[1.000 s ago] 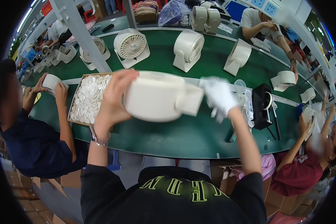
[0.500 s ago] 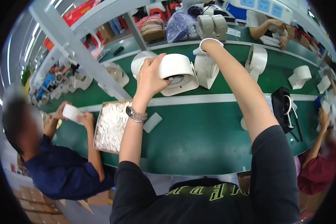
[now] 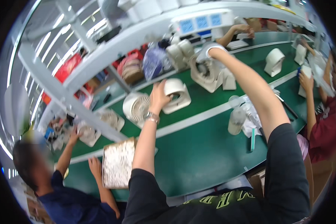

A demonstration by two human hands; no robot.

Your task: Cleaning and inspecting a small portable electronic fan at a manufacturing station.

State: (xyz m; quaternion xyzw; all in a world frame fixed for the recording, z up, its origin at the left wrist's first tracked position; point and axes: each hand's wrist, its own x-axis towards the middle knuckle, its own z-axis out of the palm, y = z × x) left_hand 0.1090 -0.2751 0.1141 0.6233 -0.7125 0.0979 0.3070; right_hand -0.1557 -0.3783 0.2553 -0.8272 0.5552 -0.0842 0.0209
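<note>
A tray of small white parts [image 3: 117, 164] is lying nearest on the green bench [image 3: 198, 149]. Beyond it, the left hand [image 3: 158, 98] is resting on a white fan housing [image 3: 176, 95], fingers curled over its rim. Farther back, the right hand [image 3: 209, 52] (white-gloved) is gripping a second fan housing [image 3: 207, 72], just right of the first.

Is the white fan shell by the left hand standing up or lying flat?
Standing up: the white fan shell rests on its edge on the green belt, left hand touching it.
</note>
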